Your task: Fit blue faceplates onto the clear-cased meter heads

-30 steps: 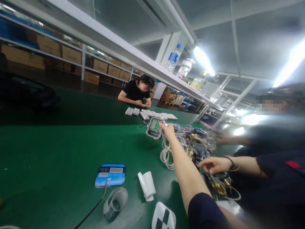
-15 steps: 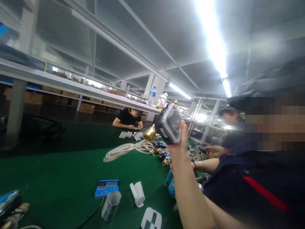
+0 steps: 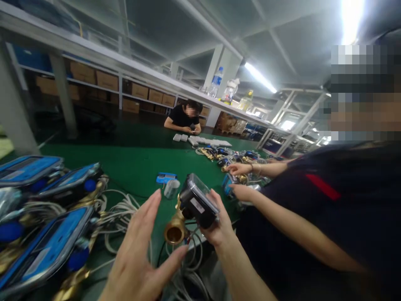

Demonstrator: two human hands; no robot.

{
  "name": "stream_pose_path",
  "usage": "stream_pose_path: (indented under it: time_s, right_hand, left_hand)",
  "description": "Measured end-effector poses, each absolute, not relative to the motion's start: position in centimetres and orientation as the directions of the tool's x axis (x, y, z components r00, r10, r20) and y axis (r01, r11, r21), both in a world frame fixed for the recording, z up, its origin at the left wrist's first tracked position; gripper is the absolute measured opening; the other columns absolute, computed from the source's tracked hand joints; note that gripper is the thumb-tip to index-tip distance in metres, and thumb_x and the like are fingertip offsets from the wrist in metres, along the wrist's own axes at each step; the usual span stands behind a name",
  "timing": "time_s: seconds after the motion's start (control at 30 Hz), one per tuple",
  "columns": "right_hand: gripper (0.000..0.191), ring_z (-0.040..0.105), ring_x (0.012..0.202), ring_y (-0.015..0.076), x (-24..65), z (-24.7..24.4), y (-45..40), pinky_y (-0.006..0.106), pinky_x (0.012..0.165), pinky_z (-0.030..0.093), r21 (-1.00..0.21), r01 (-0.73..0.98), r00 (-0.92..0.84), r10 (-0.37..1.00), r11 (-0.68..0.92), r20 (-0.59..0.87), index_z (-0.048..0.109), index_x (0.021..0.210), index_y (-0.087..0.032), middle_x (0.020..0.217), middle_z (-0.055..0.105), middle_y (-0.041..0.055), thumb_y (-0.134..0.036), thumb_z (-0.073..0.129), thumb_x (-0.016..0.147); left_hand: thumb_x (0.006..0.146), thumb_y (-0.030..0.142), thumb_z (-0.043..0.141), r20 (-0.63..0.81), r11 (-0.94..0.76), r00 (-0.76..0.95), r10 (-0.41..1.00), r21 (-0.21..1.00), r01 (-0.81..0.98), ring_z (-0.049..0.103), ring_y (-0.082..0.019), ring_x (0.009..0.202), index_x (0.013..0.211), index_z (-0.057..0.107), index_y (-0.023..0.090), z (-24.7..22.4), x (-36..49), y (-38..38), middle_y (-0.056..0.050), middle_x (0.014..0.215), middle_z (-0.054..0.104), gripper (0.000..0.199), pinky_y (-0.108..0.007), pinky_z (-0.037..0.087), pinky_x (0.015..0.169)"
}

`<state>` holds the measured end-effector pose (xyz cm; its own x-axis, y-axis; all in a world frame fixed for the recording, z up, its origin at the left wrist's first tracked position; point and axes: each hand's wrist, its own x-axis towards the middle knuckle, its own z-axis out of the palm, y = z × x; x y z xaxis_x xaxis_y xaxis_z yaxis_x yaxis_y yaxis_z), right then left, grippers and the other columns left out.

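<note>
Right grip (image 3: pixel 219 228) clasps black meter (image 3: pixel 198 205) — left grip (image 3: pixel 139 248) spread, empty, by brass fitting (image 3: pixel 177 220); cable (image 3: pixel 189 285) (looped below) could snag, twisting meter loose.

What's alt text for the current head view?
The wearer's right hand grips a black device with a brass fitting; the left hand is open near it. Blue devices lie at left on a green table; a co-worker is at right.

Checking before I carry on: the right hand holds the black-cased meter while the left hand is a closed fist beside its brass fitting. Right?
The left hand is not a fist: the head view shows it open beside the brass fitting, while the right hand holds the black-cased meter.
</note>
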<state>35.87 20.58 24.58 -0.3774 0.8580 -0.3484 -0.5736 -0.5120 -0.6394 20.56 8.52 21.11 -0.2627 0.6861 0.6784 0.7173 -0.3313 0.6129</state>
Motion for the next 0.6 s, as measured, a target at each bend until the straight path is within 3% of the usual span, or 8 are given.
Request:
stream_pose_path:
  time_s: [0.17, 0.3, 0.47, 0.6]
  right_hand:
    - [0.025, 0.074, 0.072, 0.0228, 35.6, 19.4, 18.4, 0.036, 0.068, 0.06, -0.599, -0.512, -0.368, 0.787, -0.616, -0.495, 0.07, 0.094, -0.016, 0.079, 0.077, 0.0041, -0.039, 0.064, 0.087]
    - [0.021, 0.072, 0.067, 0.0199, 35.9, 18.3, 17.9, 0.033, 0.069, 0.06, -0.528, -0.567, -0.317, 0.759, -0.632, -0.569, 0.07, 0.084, -0.017, 0.076, 0.076, 0.0035, -0.036, 0.06, 0.089]
    - [0.025, 0.073, 0.072, 0.0217, 36.5, 18.6, 18.1, 0.036, 0.073, 0.061, -0.476, -0.594, -0.299, 0.728, -0.648, -0.617, 0.07, 0.083, -0.017, 0.075, 0.076, 0.004, -0.032, 0.053, 0.093]
    - [0.018, 0.072, 0.08, 0.0232, 36.6, 18.2, 17.8, 0.038, 0.076, 0.06, -0.551, -0.608, -0.266, 0.801, -0.572, -0.537, 0.069, 0.094, -0.02, 0.086, 0.077, 0.0036, -0.035, 0.06, 0.088]
  left_hand:
    - [0.08, 0.051, 0.066, 0.513, -0.177, -0.277, 0.813, 0.671, 0.72, 0.044, -0.034, 0.135, 0.153, 0.018, 0.021, 19.5, 22.4, 9.3, -0.016, 0.146, 0.046, 0.092, -0.054, 0.044, 0.107]
    - [0.078, 0.044, 0.069, 0.421, -0.144, -0.257, 0.87, 0.715, 0.684, 0.048, -0.031, 0.133, 0.154, 0.012, 0.017, 18.5, 23.3, 9.5, -0.018, 0.143, 0.049, 0.098, -0.048, 0.048, 0.104]
    - [0.078, 0.041, 0.068, 0.435, -0.16, -0.252, 0.865, 0.714, 0.682, 0.05, -0.029, 0.131, 0.153, 0.017, 0.017, 18.6, 24.1, 10.1, -0.017, 0.141, 0.052, 0.094, -0.045, 0.048, 0.104]
    - [0.076, 0.039, 0.073, 0.454, -0.184, -0.242, 0.858, 0.709, 0.681, 0.05, -0.03, 0.131, 0.153, 0.016, 0.021, 18.6, 24.0, 10.9, -0.016, 0.144, 0.048, 0.098, -0.046, 0.047, 0.105]
